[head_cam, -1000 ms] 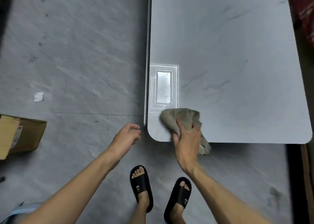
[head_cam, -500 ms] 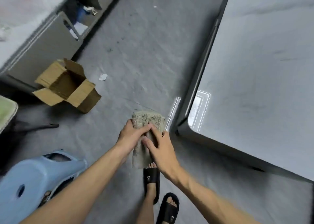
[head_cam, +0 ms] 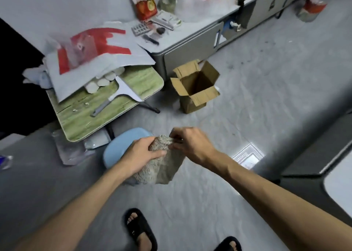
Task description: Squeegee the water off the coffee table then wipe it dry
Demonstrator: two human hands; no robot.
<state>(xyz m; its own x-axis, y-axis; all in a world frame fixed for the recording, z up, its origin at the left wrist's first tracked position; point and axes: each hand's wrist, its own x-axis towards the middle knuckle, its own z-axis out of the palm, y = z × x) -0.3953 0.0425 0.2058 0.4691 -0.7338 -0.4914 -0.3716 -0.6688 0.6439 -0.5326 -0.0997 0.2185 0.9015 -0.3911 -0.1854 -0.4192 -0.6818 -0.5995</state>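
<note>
Left of the box (head_cam: 196, 88) stands a table (head_cam: 118, 117), with the squeegee (head_cam: 124, 90) on it, partly under a bag (head_cam: 95, 60). Behind the box runs a cabinet (head_cam: 186, 50). In front of the box and to its left sits a stool (head_cam: 120, 149). The coffee table (head_cam: 341, 189) lies well to the box's right.

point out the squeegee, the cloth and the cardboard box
squeegee (head_cam: 124, 90), head view, on its white blade
cloth (head_cam: 162, 168), head view, on its hanging lower half
cardboard box (head_cam: 192, 104), head view, on its front wall
</note>
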